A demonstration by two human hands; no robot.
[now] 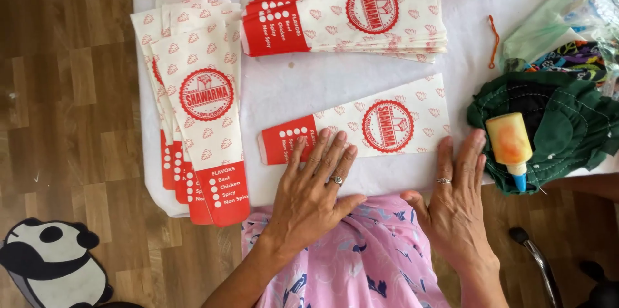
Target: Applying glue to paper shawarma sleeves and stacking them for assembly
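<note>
Head view shows we press our flat, open left hand (314, 182) and right hand (459, 197) on one paper bag (361, 129), smoothing it, with the glue bottle (510, 147) just beside our right hand.

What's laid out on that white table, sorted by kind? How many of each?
Stacks of paper sleeves: 2, one at left, one at top
Single paper sleeve under the left hand and right hand: 1
Glue bottle: 1
Green cloth: 1
Orange string: 1
Total: 6
</note>
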